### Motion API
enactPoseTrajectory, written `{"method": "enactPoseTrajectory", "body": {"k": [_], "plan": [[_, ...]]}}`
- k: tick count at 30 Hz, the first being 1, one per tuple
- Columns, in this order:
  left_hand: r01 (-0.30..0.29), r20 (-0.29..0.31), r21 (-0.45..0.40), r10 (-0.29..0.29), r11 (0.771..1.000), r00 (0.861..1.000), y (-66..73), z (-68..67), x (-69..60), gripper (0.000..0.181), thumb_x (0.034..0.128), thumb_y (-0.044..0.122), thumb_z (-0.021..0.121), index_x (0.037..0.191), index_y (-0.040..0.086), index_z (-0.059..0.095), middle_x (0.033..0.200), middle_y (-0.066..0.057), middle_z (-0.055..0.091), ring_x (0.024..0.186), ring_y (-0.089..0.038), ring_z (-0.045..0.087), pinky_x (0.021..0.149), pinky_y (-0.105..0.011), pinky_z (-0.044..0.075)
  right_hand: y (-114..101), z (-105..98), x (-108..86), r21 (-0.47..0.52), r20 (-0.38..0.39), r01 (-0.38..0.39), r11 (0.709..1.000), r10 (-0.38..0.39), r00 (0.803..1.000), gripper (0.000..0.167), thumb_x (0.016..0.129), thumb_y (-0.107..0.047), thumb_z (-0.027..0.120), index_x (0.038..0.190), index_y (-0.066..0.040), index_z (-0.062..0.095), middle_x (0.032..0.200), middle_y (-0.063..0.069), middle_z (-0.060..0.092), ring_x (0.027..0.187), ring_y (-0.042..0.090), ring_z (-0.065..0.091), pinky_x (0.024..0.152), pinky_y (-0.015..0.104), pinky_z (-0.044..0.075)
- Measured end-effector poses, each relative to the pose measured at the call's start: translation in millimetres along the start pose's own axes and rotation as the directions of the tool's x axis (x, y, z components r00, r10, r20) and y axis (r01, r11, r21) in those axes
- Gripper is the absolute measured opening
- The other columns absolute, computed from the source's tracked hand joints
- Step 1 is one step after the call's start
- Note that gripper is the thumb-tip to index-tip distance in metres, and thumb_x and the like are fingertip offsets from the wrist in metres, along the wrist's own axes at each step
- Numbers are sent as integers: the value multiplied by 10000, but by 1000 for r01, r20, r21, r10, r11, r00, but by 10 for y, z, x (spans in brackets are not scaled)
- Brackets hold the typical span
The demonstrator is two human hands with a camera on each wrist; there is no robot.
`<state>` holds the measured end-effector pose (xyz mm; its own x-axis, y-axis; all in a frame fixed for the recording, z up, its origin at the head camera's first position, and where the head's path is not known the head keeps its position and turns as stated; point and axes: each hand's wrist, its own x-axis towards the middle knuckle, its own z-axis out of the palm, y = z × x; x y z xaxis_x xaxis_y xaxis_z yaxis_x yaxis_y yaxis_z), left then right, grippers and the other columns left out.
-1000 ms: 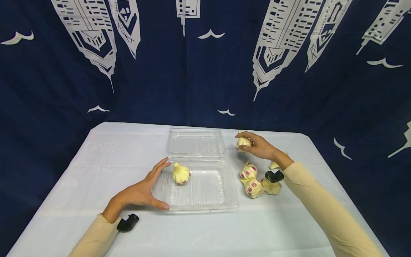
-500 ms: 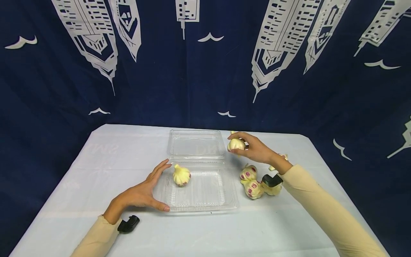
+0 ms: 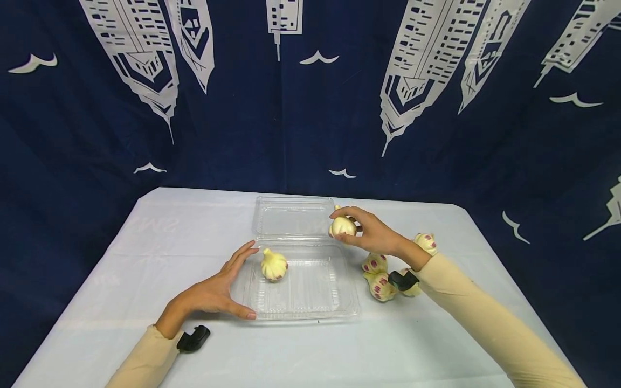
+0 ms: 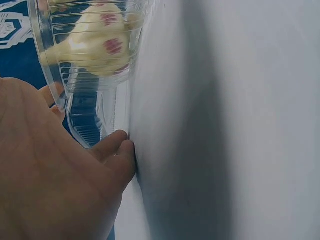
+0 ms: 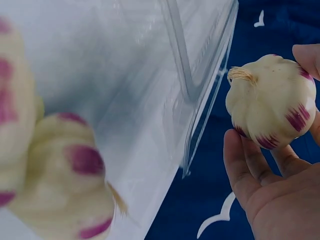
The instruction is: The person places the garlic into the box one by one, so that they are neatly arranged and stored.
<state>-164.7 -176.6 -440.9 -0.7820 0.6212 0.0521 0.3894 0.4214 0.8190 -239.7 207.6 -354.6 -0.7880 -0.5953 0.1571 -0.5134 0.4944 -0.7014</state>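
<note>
My right hand has a garlic bulb held between thumb and curved fingers, beside the right edge of the laid-back lid. The base of the clear container lies to the left of this grip and nearer to me. My left hand is spread wide around the base's left side, thumb at its near corner, carrying no bulb.

I'd judge the loading barely begun: one bulb inside sits close to my left fingers, and the held one is not yet in. Four more lie outside. Nearer to me than the right grip, and slightly right, are an upper bulb, a lower bulb and a third bulb (my black wrist camera partly covers that one); a fourth bulb lies just past my right forearm.

I find no label on the container or bulbs; their purple patches are only colouring. Far left of the right grip, faint marks on the white tablecloth resemble letters, but I can't read them.
</note>
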Motion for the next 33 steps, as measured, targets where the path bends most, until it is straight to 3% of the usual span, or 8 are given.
{"method": "enactPoseTrajectory", "body": {"k": [10,15,21,28,33], "plan": [[-23,0,1,23,1000,1000,7,3,17,1322,632,450,940,1605,158,93,1688,-28,-84,1542,-365,-28,1147,-738,122,-74,168,14,15,73,17,1000,-18,997,428,912,-85,737,1309,-112,581,1369,80,555,1139,220,589,879,323,569],[-17,0,3,17,1000,1000,4,-1,9,1330,635,453,938,1607,160,79,1688,-43,-85,1540,-373,-29,1135,-752,125,-142,251,31,18,97,22,1000,-24,995,422,915,-77,726,1308,-102,574,1380,81,549,1216,250,568,937,377,563],[-20,-3,6,20,1000,1000,2,-1,0,1323,637,448,937,1604,147,86,1687,-45,-86,1539,-380,-30,1139,-747,119,-206,354,71,12,137,32,999,-34,990,427,904,-84,739,1300,-70,579,1354,85,568,1176,235,575,952,410,557],[-10,-4,1,10,1000,1000,17,-5,-8,1328,632,446,940,1606,154,86,1688,-33,-85,1539,-378,-27,1137,-751,115,-250,447,116,-67,151,90,994,-79,985,411,879,-122,760,1255,-174,604,1273,11,624,1097,170,553,906,347,534],[-5,-4,9,5,1000,1000,17,-5,-2,1330,628,455,940,1606,159,90,1688,-19,-80,1540,-371,-20,1142,-746,117,-259,503,124,-118,146,91,989,-74,986,422,883,-151,761,1264,-201,588,1284,-3,609,1091,164,517,892,387,507]]}}
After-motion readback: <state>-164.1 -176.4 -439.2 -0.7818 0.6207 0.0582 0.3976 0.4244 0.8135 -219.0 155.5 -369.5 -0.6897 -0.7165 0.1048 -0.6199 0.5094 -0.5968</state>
